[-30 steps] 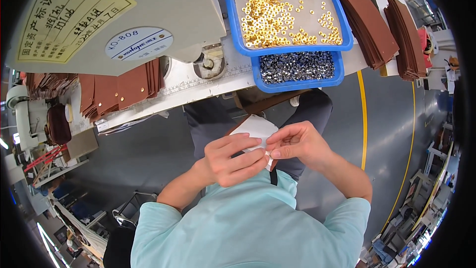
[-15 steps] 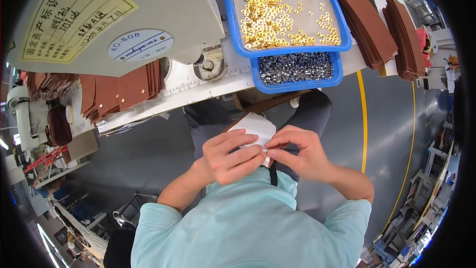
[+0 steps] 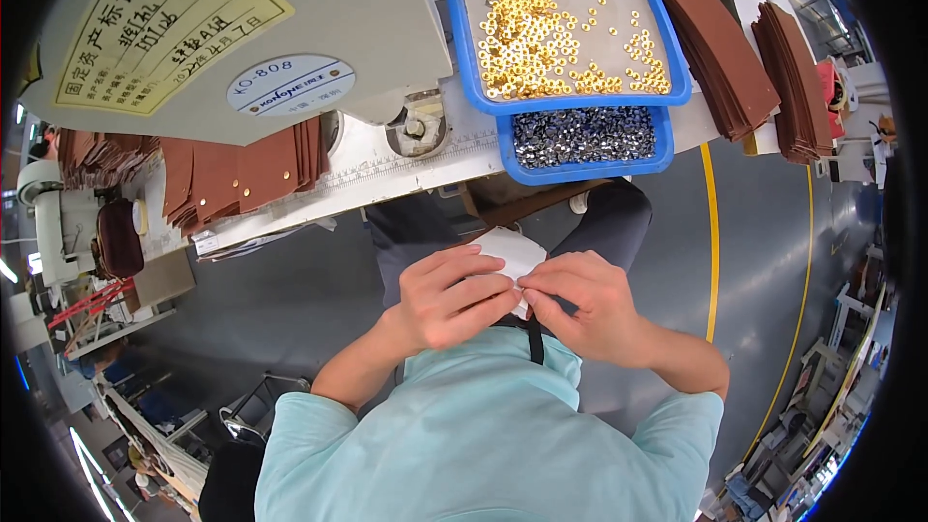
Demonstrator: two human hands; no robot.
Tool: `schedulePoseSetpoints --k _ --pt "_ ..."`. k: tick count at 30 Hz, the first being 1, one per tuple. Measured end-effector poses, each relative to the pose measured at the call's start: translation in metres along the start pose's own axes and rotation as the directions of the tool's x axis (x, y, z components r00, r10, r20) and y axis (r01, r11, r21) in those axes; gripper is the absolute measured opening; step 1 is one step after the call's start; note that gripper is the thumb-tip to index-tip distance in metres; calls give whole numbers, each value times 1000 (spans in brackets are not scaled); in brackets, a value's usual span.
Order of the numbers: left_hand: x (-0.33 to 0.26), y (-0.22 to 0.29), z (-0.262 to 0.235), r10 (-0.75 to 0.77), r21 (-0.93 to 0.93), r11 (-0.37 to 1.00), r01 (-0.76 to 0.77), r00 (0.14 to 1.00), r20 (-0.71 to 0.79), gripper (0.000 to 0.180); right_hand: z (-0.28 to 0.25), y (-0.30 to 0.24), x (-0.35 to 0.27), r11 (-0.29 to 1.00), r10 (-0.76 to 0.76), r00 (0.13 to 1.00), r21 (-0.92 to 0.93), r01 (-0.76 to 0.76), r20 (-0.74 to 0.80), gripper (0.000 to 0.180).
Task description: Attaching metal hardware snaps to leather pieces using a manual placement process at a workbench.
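A thin white sheet-like piece point(image 3: 512, 249) lies above my lap; its exact kind cannot be made out. My left hand point(image 3: 449, 300) is closed over its left side, fingers bent and tips at the sheet. From the right, my right hand point(image 3: 585, 304) pinches at the sheet's near right edge with thumb and forefinger. The fingertips of both hands almost meet there, and whatever small thing may lie between them is hidden. A black strap point(image 3: 535, 340) hangs just below the hands, over my pale turquoise shirt point(image 3: 483, 425).
Ahead, a blue tray point(image 3: 580, 108) of gold ring-shaped fittings point(image 3: 527, 43) overlaps a lower blue tray point(image 3: 590, 177) of small silver parts. Stacked brown strips point(image 3: 715, 48) lie right of them. A large pale machine point(image 3: 387, 29) overhangs brown pieces with gold studs point(image 3: 251, 174) at left.
The bench and trays have shifted slightly right and down in the picture. Both hands stay at the white piece, with only small finger movements.
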State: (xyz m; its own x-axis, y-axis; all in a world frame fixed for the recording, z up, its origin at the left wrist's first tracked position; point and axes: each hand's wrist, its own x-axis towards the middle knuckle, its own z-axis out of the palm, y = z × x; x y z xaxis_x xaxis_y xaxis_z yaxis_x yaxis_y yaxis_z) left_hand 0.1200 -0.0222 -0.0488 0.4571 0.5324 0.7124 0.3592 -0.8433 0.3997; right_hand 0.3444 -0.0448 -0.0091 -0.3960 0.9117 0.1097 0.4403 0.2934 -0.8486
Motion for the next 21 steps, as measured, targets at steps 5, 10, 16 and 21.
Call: schedulePoseSetpoints --k 5,10,16,21 --pt "0 1 -3 -6 11 1000 6 1000 0 18 2 1 3 990 47 999 135 -47 4 15" --pt "-1 1 -3 -9 19 1000 9 1000 1 18 8 2 1 998 -59 994 -1 59 -95 12" --pt "-1 1 -2 -40 -13 999 40 999 2 17 6 5 -1 996 -83 994 -51 79 -76 12" --pt "-1 3 -4 -115 -114 987 116 993 11 21 0 3 5 991 -118 992 54 120 -42 20"
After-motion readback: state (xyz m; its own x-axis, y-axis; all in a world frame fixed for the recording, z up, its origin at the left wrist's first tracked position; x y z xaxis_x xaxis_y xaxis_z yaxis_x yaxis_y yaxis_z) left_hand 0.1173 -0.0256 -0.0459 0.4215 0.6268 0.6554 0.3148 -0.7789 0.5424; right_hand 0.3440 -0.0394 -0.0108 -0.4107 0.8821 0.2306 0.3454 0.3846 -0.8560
